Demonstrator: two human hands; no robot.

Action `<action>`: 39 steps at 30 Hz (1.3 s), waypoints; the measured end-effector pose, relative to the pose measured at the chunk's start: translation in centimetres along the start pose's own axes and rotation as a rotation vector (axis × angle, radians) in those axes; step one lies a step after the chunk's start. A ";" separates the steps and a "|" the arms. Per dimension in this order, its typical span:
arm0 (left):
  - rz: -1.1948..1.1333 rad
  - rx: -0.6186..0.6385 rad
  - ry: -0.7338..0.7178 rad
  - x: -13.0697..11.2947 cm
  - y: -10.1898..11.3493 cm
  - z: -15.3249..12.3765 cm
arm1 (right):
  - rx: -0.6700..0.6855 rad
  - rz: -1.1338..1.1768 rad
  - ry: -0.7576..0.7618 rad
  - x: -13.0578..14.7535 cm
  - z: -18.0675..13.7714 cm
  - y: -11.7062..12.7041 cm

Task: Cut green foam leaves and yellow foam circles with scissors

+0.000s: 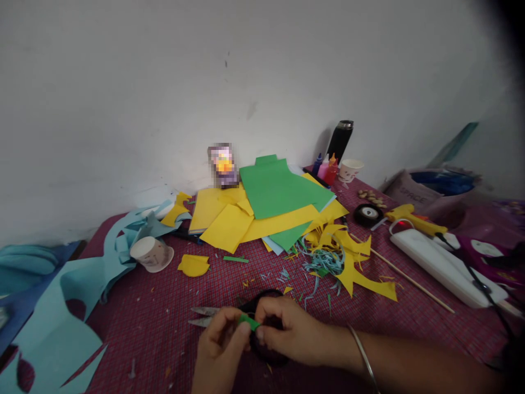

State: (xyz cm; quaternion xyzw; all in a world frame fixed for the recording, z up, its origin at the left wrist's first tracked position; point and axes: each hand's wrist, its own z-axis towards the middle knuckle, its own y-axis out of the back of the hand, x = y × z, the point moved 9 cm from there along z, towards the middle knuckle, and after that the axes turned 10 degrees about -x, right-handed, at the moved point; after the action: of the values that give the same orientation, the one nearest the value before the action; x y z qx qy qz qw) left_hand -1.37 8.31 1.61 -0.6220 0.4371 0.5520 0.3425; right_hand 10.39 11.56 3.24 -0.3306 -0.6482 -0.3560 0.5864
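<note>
over the scissors (248, 305), a small green paper piece (249, 322) is pinched by the left hand (223, 342) at one end and by the right hand (293, 331) at the other, thumbs and fingers of both brought tight together. shaping of it seems underway; no finished item can be made out. beyond the scissors, to the right, some cutting looks done: curly blue shreds (326, 261) and yellow offcuts (350, 271) are heaped. left of the scissors, a blue sheet (53, 339) is left with cut-outs. behind the scissors, large green sheet (283, 189) seems mostly unused. glue gun (416, 220) right of the scissors, untouched.
</note>
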 end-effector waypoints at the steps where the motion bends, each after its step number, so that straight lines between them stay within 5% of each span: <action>1: 0.021 0.004 0.006 -0.1 0.0 0.0 | -0.002 -0.001 0.004 0.0 0.0 0.0; 14: 0.105 0.078 -0.026 -0.7 -0.6 -0.2 | 0.000 0.074 -0.067 -0.4 0.0 -0.2; 20: 0.113 -0.063 -0.048 -1.5 0.5 -0.3 | 0.013 0.093 -0.091 -0.9 0.0 -0.4; 33: 0.086 0.088 -0.015 -0.2 -0.6 -0.1 | -0.001 0.057 -0.061 -0.4 0.0 -0.2; 39: 0.177 -0.005 -0.043 -0.9 0.4 -0.1 | 0.012 0.060 -0.055 -0.4 0.0 -0.3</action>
State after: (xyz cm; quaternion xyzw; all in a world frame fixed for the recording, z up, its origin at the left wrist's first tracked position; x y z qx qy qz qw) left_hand -1.70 8.25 2.54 -0.5699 0.4815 0.5944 0.3000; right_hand 10.19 11.40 2.80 -0.3560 -0.6558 -0.3253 0.5808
